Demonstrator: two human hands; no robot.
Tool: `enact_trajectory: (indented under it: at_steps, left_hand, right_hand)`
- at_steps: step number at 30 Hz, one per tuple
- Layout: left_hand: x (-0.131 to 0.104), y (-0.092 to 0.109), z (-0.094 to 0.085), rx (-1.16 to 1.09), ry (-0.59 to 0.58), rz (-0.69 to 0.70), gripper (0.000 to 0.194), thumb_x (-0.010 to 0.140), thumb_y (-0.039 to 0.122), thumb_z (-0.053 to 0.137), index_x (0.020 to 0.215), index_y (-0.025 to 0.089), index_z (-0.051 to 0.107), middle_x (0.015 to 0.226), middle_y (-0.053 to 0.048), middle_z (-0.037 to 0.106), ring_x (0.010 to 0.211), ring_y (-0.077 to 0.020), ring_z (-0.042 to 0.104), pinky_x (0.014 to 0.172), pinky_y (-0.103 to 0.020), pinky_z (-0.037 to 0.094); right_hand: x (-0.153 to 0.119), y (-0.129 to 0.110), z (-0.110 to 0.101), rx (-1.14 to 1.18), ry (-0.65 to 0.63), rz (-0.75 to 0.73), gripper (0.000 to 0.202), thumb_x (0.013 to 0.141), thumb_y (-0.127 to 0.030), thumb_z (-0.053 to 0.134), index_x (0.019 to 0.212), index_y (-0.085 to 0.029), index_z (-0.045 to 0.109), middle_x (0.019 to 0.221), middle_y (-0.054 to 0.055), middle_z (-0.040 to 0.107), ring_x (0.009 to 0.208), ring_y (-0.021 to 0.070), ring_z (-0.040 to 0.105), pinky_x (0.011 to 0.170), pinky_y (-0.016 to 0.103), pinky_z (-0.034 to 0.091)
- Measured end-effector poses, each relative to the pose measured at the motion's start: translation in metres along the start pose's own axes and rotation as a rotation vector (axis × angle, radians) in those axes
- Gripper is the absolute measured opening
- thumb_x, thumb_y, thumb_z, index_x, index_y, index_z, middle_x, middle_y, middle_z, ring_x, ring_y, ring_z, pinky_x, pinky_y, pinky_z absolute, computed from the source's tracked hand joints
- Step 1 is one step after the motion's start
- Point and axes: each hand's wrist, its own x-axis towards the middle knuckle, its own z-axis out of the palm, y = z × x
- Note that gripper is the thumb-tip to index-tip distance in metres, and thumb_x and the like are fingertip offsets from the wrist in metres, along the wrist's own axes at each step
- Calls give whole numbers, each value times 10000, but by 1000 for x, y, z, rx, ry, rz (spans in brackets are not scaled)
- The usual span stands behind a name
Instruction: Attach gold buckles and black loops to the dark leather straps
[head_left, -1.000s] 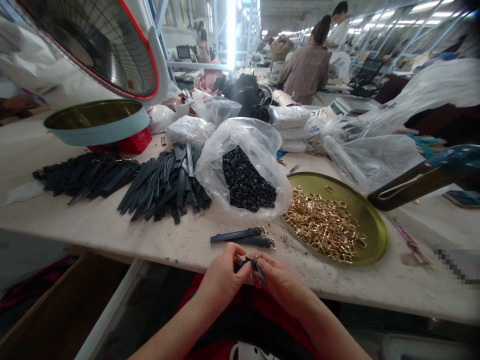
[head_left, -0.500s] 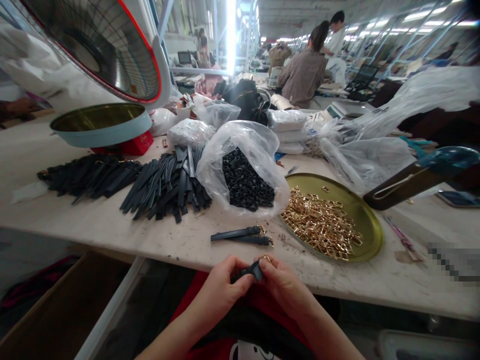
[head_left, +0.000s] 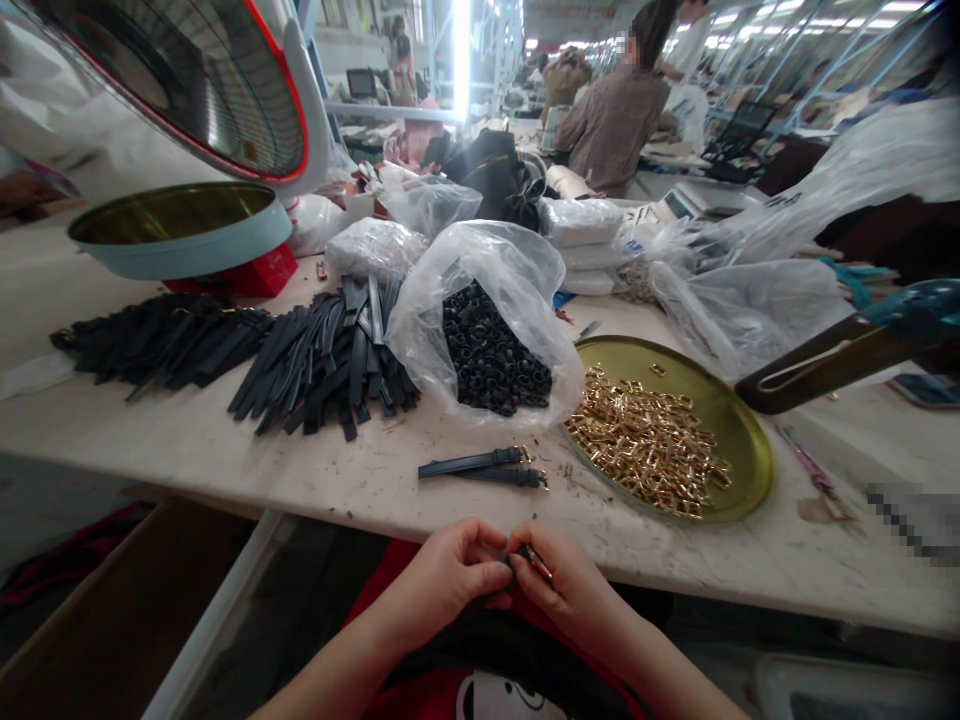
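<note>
The left hand and right hand pinch a dark strap between their fingers, apparently working it, which calls for steady grip.

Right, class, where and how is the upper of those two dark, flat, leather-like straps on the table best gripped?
I'd pinch the upper strap by its edges beside its gold metal buckle, coming from above. It lies flat and narrow, and that end splays from the lower strap, whereas their plain tails meet.

Red-rimmed fan upper left | pale-blue pan on red base
</note>
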Motion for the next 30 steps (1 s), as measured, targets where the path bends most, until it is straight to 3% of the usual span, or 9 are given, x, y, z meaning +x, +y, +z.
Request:
enact_trajectory:
  at_steps: [3, 6, 10, 16, 18, 20, 24, 27, 30]
  left_hand:
    - [3, 5, 1, 13, -3, -1, 266, 642, 213, 646, 880, 130, 559, 707, -4, 653, 607, -117, 586, 607, -238, 442]
    - [8, 12, -4, 136, 5, 25, 248, 673, 252, 609, 891, 141, 566, 695, 1, 645, 620, -128, 585, 607, -241, 438]
    - [16, 27, -10, 426, -39, 15, 171, 747, 278, 485, 665, 154, 569, 562, 20, 577, 511, -122, 546, 508, -214, 403]
    - [37, 47, -10, 812, -6, 263, 239, 794, 232, 433, 662, 179, 623, 580, 4, 619, 532, -132, 566, 515, -198, 406]
    - [44, 57, -23, 1048, 164, 375, 206, 794, 286, 496, 690, 201, 651, 646, -1, 651, 605, -145, 596, 561, -202, 420]
    - [51, 73, -47, 1198, 430, 446, 201, 804, 334, 514, 735, 209, 655, 755, -22, 664, 724, -166, 608, 663, -220, 433]
    - [68, 107, -107, 1224, 889, 417, 219, 856, 244, 415, 973, 138, 568, 1015, -137, 589, 937, -239, 557, 815, -341, 400]
    - [78, 120, -136, 1229, 1023, 394, 155, 799, 168, 486, 937, 137, 547, 953, -120, 587, 900, -235, 574, 792, -336, 415]
    - [67, 114, -135, 1227, 1064, 441, 84, 794, 157, 477, 848, 156, 541, 860, -83, 593, 826, -210, 592, 763, -311, 434]
  right_hand:
    - [0, 3, 0, 23, 12, -12, 167, 886, -316, 360, 860, -204, 481, 774, 22, 583, 705, 161, 527, 632, 270, 385]
    - [5, 7, 2, 99, 127, 8, 204, 901, -343, 325, 911, -205, 476, 756, 22, 580, 707, 166, 539, 640, 277, 404]
    - [17, 11, 4, 119, 225, 18, 255, 895, -372, 336, 1037, -212, 474, 787, 34, 604, 722, 184, 567, 654, 298, 423]
    - [41, 17, -7, 108, 302, -16, 288, 888, -409, 329, 1015, -218, 504, 894, 62, 624, 840, 215, 586, 726, 324, 445]
    - [55, 21, -15, -23, 353, -4, 296, 883, -413, 336, 954, -205, 535, 840, 68, 622, 795, 227, 580, 702, 344, 438]
    - [71, 25, -22, -204, 459, -10, 266, 865, -399, 390, 887, -194, 558, 836, 80, 611, 808, 243, 563, 723, 369, 420]
    - [95, 33, -26, -481, 538, -81, 191, 831, -339, 477, 874, -186, 584, 889, 88, 606, 852, 253, 539, 781, 390, 395]
    - [97, 36, -23, -556, 506, -83, 208, 851, -333, 448, 868, -186, 593, 861, 82, 616, 828, 245, 548, 762, 383, 402]
    - [88, 34, -23, -570, 575, -109, 225, 846, -346, 464, 940, -178, 580, 945, 96, 612, 893, 255, 543, 794, 393, 405]
